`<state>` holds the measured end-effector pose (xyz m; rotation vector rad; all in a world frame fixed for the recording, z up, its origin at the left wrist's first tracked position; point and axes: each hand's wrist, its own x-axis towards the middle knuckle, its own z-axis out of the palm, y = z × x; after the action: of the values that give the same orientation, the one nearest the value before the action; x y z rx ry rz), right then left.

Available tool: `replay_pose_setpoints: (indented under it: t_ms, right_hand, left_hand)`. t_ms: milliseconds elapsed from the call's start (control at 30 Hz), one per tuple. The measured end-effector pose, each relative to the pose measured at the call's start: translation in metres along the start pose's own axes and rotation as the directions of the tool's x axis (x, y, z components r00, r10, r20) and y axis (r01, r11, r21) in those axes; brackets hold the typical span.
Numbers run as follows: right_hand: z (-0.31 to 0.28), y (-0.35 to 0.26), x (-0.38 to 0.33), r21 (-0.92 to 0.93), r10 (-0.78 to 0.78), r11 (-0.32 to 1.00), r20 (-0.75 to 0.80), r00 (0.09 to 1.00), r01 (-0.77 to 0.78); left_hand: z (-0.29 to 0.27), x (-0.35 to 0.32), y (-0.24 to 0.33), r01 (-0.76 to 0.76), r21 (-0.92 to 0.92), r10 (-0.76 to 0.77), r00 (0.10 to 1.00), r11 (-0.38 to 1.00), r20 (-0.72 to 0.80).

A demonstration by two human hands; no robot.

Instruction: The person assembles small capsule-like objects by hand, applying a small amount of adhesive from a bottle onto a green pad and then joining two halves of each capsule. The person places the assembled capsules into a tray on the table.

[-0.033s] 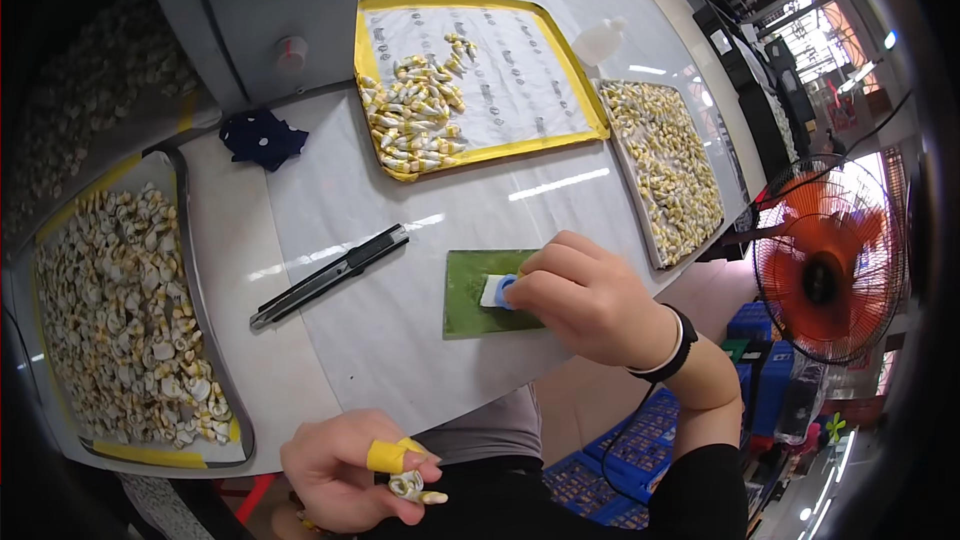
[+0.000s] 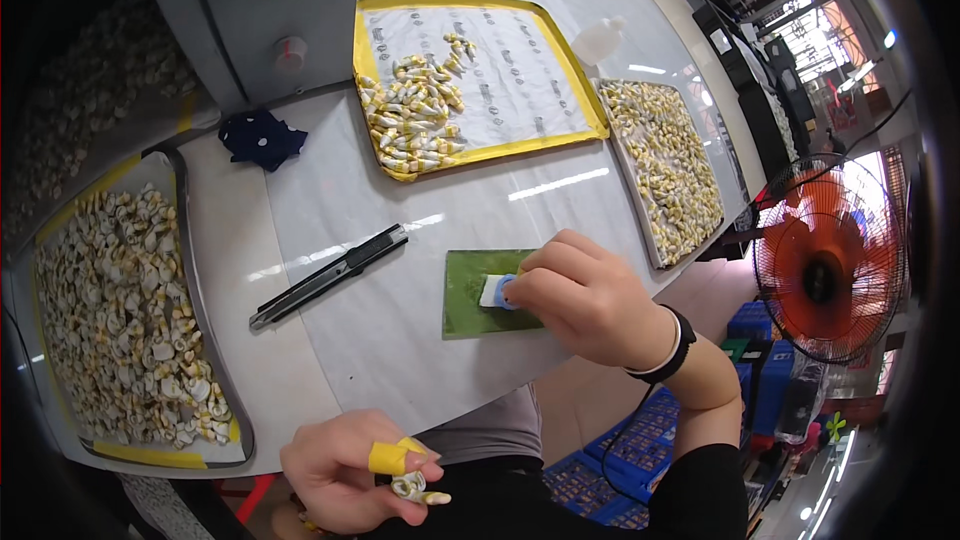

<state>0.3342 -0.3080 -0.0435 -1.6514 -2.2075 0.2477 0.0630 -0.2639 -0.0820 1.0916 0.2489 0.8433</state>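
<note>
My left hand [image 2: 350, 475], low in view, is closed in a pinch around a small white and yellow spiral shell [image 2: 410, 487] with a pointed tip. Yellow tape [image 2: 390, 456] wraps one of its fingers. At the table's near edge my right hand [image 2: 595, 305] grips a small white flat-ended piece with a blue collar [image 2: 497, 291]; the fingers hide the rest of it. Its white end rests on a green rectangular plate [image 2: 462, 315] with a darker, smeared patch.
A black box cutter [image 2: 330, 277] lies left of the plate. Around stand a yellow-edged tray [image 2: 530, 145] with shells on white paper, a full shell tray [image 2: 660, 180] and another [image 2: 215, 370] at left. A dark blue cloth [image 2: 262, 140], plastic bottle [image 2: 598, 42] and orange fan [image 2: 830, 260] are farther off.
</note>
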Motion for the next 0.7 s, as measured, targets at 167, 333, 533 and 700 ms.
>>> replay_pose_setpoints:
  t_ms: [167,333,533,700]
  right_hand:
    - [0.003,0.001,-0.006,-0.083,0.044,0.995,-0.060,0.997,-0.049]
    - [0.000,-0.012,-0.010,-0.028,0.117,0.993,-0.025,0.993,-0.117]
    - [-0.004,-0.031,-0.007,0.271,0.151,0.959,-0.255,0.955,-0.080]
    - [0.004,-0.062,-0.011,0.688,0.130,0.720,-0.262,0.956,0.091]
  left_hand:
    - [0.002,0.005,0.000,-0.160,0.156,0.158,0.987,0.975,0.025]
    - [0.003,0.007,0.002,-0.214,0.254,0.203,0.977,0.943,0.071]
    - [0.001,0.011,0.002,-0.223,0.423,0.166,0.972,0.878,0.168]
    - [0.004,0.007,0.007,-0.161,0.538,0.099,0.985,0.828,0.142]
